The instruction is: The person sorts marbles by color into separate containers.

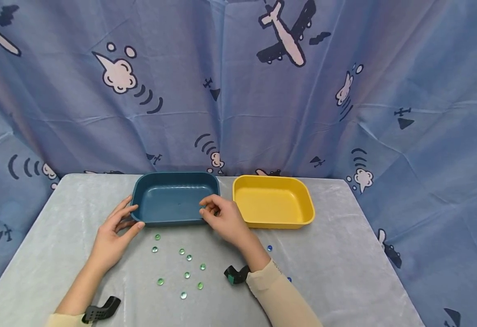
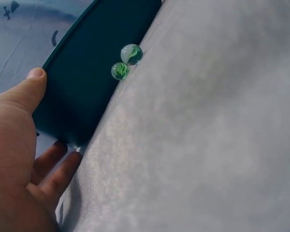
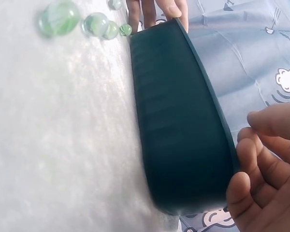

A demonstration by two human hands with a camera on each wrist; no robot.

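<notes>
Teal rectangular plastic tray [image 1: 169, 204]: between both grips; left grip [image 1: 111, 240]: digits apart, touching the tray, should brace it; right grip [image 1: 227, 221]: fingers curled, clamping indeterminable, should work low; round green-and-clear glass marbles [image 1: 187, 275]: loose, nearside of both grips.

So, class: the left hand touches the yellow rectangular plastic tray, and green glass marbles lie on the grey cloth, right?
No: the left wrist view shows the left hand touching the dark teal rectangular plastic tray; green glass marbles do lie on the grey cloth.
</notes>
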